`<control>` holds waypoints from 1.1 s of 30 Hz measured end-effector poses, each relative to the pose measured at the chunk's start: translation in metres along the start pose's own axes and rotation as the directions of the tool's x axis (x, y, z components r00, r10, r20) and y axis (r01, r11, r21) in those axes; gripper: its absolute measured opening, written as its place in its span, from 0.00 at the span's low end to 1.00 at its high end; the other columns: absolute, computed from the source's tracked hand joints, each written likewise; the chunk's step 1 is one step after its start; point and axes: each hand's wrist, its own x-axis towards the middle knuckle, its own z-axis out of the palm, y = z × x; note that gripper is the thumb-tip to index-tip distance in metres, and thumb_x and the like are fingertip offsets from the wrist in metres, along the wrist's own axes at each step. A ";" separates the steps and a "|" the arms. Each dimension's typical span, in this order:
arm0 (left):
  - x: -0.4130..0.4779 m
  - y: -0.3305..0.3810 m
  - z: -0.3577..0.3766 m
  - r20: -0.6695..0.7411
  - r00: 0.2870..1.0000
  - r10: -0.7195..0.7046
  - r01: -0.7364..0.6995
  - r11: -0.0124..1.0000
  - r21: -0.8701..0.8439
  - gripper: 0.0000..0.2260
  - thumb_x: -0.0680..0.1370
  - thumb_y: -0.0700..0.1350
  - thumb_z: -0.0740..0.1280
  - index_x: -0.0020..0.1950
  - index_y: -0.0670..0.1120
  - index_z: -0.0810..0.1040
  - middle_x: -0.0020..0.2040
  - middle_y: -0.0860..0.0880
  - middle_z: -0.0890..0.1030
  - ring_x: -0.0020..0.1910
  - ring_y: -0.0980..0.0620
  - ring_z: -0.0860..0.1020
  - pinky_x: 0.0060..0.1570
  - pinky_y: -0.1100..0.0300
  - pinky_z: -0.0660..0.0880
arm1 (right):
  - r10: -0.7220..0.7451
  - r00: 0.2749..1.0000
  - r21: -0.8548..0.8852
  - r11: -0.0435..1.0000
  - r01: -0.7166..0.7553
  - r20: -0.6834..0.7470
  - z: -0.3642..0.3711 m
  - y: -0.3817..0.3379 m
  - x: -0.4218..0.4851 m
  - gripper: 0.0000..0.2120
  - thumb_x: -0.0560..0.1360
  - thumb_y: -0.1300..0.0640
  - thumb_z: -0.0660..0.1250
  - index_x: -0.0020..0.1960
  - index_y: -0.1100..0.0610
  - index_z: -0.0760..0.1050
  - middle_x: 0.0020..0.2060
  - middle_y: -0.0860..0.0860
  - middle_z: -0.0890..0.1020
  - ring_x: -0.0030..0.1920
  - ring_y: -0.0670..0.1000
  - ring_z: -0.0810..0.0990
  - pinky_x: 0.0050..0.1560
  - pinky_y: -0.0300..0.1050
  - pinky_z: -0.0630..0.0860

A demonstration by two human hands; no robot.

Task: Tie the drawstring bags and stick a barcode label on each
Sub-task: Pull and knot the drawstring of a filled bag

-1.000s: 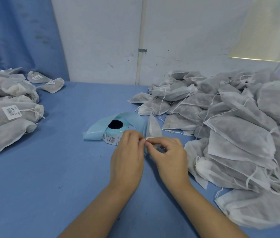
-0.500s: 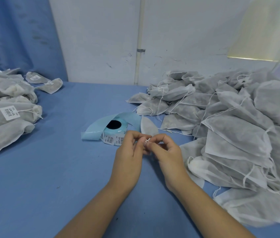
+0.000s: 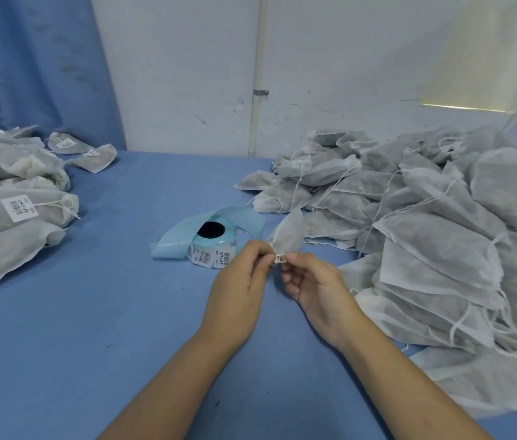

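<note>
A small white drawstring bag [image 3: 288,235] stands tilted just beyond my fingertips, its neck toward me. My left hand [image 3: 241,287] and my right hand [image 3: 314,287] each pinch an end of its white drawstring [image 3: 280,258], which forms a small loop between them. A roll of barcode labels [image 3: 212,241] on light blue backing lies just left of the bag, with printed labels facing me. Its loose blue strip trails to the left.
A large heap of unlabelled drawstring bags [image 3: 434,236] fills the right side of the blue table [image 3: 76,344]. A pile of tied bags with barcode labels [image 3: 19,208] lies at the left. A white wall and a blue curtain stand behind.
My hands have drawn slightly apart and lifted the bag's neck. The drawstring now shows as a small loop between my fingertips, and the bag stands more upright than a second ago.
</note>
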 end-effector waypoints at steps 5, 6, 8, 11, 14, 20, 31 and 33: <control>0.000 -0.001 0.001 -0.001 1.000 0.025 -0.025 1.000 0.015 0.07 0.81 0.41 0.61 0.46 0.52 0.74 0.43 0.54 0.79 0.44 0.58 0.77 0.46 0.67 0.70 | -0.021 0.999 0.057 0.998 0.024 -0.041 0.001 0.001 0.001 0.08 0.77 0.64 0.61 0.40 0.62 0.76 0.33 0.52 0.81 0.24 0.45 0.70 0.24 0.33 0.67; 0.000 -0.001 0.001 -0.001 1.000 0.026 -0.026 0.999 0.023 0.09 0.80 0.41 0.62 0.45 0.55 0.73 0.42 0.55 0.79 0.44 0.59 0.76 0.45 0.67 0.70 | -0.042 0.998 0.036 0.998 0.044 -0.055 0.001 0.002 0.001 0.08 0.77 0.64 0.62 0.40 0.62 0.76 0.33 0.52 0.81 0.24 0.45 0.69 0.24 0.33 0.65; 0.000 -0.003 0.000 -0.003 1.000 0.012 -0.012 0.999 0.034 0.09 0.80 0.41 0.62 0.45 0.55 0.73 0.40 0.56 0.78 0.42 0.59 0.76 0.44 0.67 0.70 | -0.096 0.991 -0.030 0.995 0.093 -0.092 0.001 0.004 0.001 0.08 0.77 0.64 0.63 0.40 0.61 0.76 0.30 0.52 0.78 0.23 0.44 0.66 0.23 0.33 0.62; 0.001 -0.005 0.001 0.005 1.000 -0.013 0.013 0.999 0.030 0.07 0.80 0.41 0.63 0.45 0.52 0.75 0.38 0.57 0.78 0.40 0.61 0.75 0.43 0.69 0.70 | -0.135 0.979 -0.102 0.987 0.121 -0.151 0.002 0.008 0.003 0.08 0.78 0.63 0.64 0.40 0.60 0.76 0.26 0.52 0.70 0.22 0.44 0.62 0.23 0.34 0.58; 0.001 -0.005 0.001 0.000 1.000 -0.020 0.020 1.000 0.023 0.09 0.79 0.42 0.64 0.43 0.55 0.74 0.39 0.58 0.79 0.40 0.63 0.75 0.41 0.72 0.69 | -0.119 0.980 -0.083 0.991 0.107 -0.159 0.002 0.008 0.003 0.07 0.78 0.63 0.63 0.42 0.59 0.75 0.28 0.54 0.68 0.21 0.44 0.60 0.23 0.35 0.57; 0.002 -0.003 0.001 0.013 0.999 -0.052 0.052 0.998 -0.018 0.08 0.79 0.41 0.65 0.43 0.53 0.75 0.38 0.58 0.79 0.39 0.65 0.75 0.41 0.75 0.67 | -0.084 0.989 0.013 0.996 0.086 -0.120 0.002 0.008 0.003 0.09 0.79 0.62 0.60 0.41 0.63 0.72 0.24 0.53 0.68 0.19 0.44 0.60 0.19 0.33 0.58; 0.005 -0.009 0.003 0.044 0.997 -0.055 0.054 0.998 0.027 0.13 0.77 0.39 0.67 0.42 0.57 0.72 0.39 0.55 0.78 0.38 0.63 0.73 0.40 0.74 0.68 | 0.084 0.996 0.355 0.932 -0.071 -0.023 -0.001 0.005 0.007 0.07 0.77 0.64 0.60 0.40 0.62 0.70 0.31 0.53 0.72 0.17 0.42 0.59 0.16 0.32 0.56; 0.006 -0.013 0.004 0.057 0.995 -0.077 0.071 0.993 0.094 0.14 0.76 0.39 0.68 0.41 0.58 0.71 0.38 0.55 0.78 0.36 0.62 0.73 0.38 0.73 0.68 | 0.076 0.997 0.365 0.929 -0.061 -0.025 0.000 0.005 0.007 0.08 0.78 0.64 0.59 0.40 0.62 0.70 0.31 0.53 0.72 0.17 0.42 0.59 0.16 0.32 0.56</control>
